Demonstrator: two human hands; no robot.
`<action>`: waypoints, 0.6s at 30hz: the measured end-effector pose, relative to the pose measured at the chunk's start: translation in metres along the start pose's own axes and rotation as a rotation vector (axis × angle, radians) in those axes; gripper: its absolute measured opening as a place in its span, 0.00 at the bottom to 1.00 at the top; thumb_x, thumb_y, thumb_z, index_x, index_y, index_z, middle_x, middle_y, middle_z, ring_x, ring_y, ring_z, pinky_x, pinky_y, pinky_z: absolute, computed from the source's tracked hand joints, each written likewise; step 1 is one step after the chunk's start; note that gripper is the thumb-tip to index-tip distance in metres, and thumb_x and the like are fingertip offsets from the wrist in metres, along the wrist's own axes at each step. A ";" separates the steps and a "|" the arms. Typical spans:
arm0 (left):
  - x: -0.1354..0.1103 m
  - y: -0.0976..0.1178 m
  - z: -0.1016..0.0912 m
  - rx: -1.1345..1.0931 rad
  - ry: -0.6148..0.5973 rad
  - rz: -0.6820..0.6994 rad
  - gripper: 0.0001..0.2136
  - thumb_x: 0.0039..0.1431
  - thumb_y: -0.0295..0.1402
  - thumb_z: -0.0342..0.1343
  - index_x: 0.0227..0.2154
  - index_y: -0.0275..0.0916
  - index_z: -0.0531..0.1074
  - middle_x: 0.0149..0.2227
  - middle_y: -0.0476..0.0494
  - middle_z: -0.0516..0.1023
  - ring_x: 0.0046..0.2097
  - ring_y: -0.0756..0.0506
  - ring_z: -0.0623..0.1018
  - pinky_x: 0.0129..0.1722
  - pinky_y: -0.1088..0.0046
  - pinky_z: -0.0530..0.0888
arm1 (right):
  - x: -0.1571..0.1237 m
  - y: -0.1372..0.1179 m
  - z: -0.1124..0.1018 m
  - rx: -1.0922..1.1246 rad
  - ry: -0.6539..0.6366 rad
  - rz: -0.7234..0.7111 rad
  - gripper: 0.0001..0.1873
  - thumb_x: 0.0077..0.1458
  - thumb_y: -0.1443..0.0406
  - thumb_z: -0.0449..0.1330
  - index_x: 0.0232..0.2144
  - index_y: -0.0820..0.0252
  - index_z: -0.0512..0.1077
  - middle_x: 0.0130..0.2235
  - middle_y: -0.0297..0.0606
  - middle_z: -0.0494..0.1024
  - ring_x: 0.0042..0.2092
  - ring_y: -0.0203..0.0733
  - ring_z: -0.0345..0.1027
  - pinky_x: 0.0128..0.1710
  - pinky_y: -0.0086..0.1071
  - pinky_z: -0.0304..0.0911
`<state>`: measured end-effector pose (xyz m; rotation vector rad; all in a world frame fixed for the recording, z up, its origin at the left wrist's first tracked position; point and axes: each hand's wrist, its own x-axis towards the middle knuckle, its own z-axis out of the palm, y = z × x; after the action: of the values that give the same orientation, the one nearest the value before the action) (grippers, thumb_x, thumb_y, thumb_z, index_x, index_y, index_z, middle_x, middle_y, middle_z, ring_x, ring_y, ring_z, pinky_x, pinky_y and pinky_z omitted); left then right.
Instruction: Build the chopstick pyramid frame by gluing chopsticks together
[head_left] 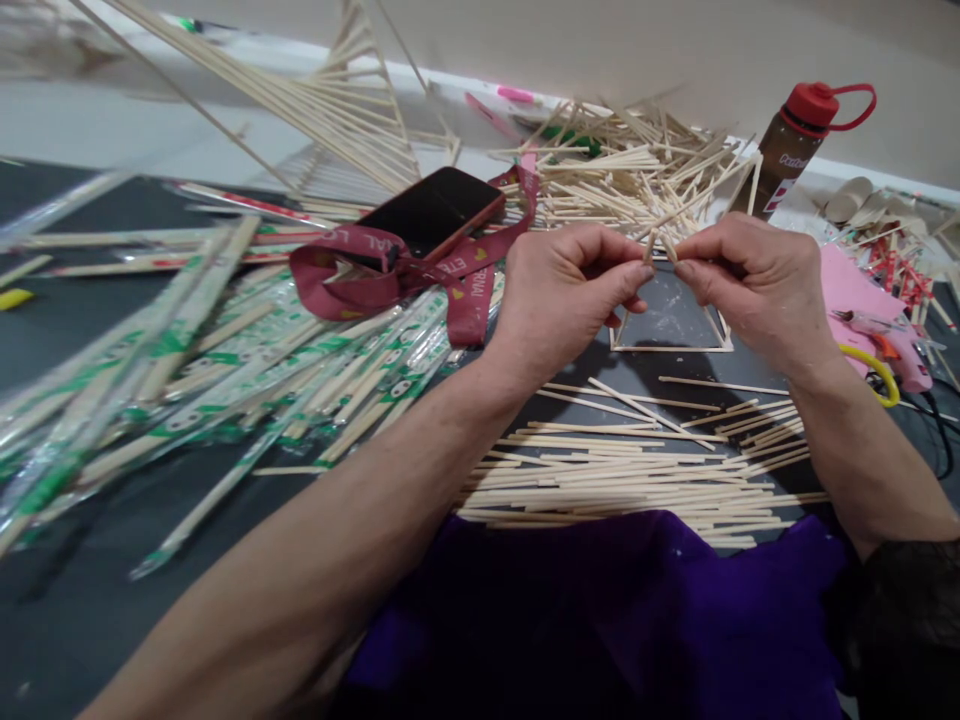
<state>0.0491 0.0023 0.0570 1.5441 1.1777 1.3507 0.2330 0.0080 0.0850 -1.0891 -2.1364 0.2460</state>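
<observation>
My left hand (pixel 577 280) pinches a thin wooden stick (pixel 649 246) between thumb and fingertips. Close beside it, my right hand (pixel 757 280) is closed on another thin wooden stick (pixel 667 245); the two tips nearly meet. Below and behind the fingers stands a small stick frame (pixel 671 349) with a straight front bar and slanting sides. Whether the pinched sticks belong to this frame is partly hidden by my fingers. Nearer my body lie many loose wooden sticks (pixel 615 490), roughly side by side on the dark table.
Wrapped chopsticks (pixel 247 390) cover the left side. A phone (pixel 442 212) lies with a red lanyard (pixel 352 268). Behind are a stick pile (pixel 622 175), a large stick structure (pixel 300 100) and a red-capped bottle (pixel 791 150). A pink glue gun (pixel 911 360) lies right, beside a yellow loop (pixel 889 385).
</observation>
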 end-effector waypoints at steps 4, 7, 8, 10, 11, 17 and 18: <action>0.000 -0.001 0.000 0.001 0.001 -0.002 0.02 0.55 0.27 0.62 0.28 0.38 0.77 0.26 0.51 0.81 0.25 0.51 0.80 0.20 0.81 0.72 | 0.000 0.000 0.000 -0.003 -0.005 -0.002 0.07 0.60 0.66 0.61 0.34 0.48 0.79 0.32 0.32 0.80 0.38 0.42 0.74 0.38 0.39 0.69; 0.000 -0.001 0.000 0.005 0.003 -0.001 0.02 0.56 0.27 0.62 0.29 0.38 0.78 0.26 0.51 0.81 0.25 0.51 0.80 0.21 0.81 0.72 | 0.000 0.000 0.000 -0.009 0.000 -0.009 0.07 0.60 0.65 0.61 0.33 0.48 0.79 0.32 0.32 0.79 0.38 0.42 0.74 0.38 0.38 0.69; 0.000 -0.001 0.000 0.008 0.003 -0.001 0.02 0.56 0.27 0.62 0.29 0.38 0.78 0.26 0.51 0.81 0.25 0.51 0.80 0.21 0.81 0.72 | 0.000 0.000 0.000 -0.009 0.003 -0.013 0.07 0.60 0.66 0.61 0.33 0.49 0.79 0.31 0.32 0.79 0.38 0.42 0.74 0.38 0.38 0.69; 0.001 -0.001 0.000 0.009 0.004 0.000 0.02 0.56 0.27 0.62 0.29 0.37 0.78 0.26 0.51 0.81 0.25 0.52 0.80 0.21 0.81 0.72 | 0.000 0.001 0.000 -0.004 0.008 -0.022 0.07 0.60 0.66 0.62 0.33 0.49 0.79 0.31 0.33 0.79 0.37 0.42 0.74 0.38 0.38 0.69; 0.001 -0.001 0.000 0.008 0.003 0.001 0.02 0.56 0.27 0.62 0.29 0.37 0.78 0.26 0.51 0.81 0.25 0.52 0.80 0.21 0.82 0.72 | 0.000 0.001 0.001 -0.002 0.008 -0.023 0.07 0.60 0.67 0.62 0.33 0.50 0.79 0.31 0.33 0.79 0.37 0.42 0.74 0.38 0.38 0.69; 0.001 -0.002 0.001 -0.005 -0.007 0.025 0.02 0.56 0.26 0.62 0.29 0.37 0.78 0.27 0.50 0.81 0.24 0.52 0.80 0.20 0.82 0.71 | 0.001 0.004 0.002 0.028 0.030 -0.063 0.06 0.59 0.67 0.62 0.33 0.52 0.80 0.29 0.33 0.78 0.35 0.40 0.73 0.37 0.36 0.68; 0.001 -0.002 0.000 -0.004 -0.008 0.028 0.02 0.56 0.26 0.62 0.28 0.37 0.78 0.27 0.50 0.81 0.24 0.52 0.80 0.20 0.82 0.71 | 0.001 0.005 0.003 0.033 0.033 -0.074 0.06 0.59 0.67 0.62 0.33 0.53 0.80 0.29 0.33 0.78 0.34 0.40 0.73 0.36 0.36 0.68</action>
<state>0.0492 0.0038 0.0549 1.5670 1.1512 1.3631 0.2337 0.0121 0.0814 -0.9870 -2.1311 0.2271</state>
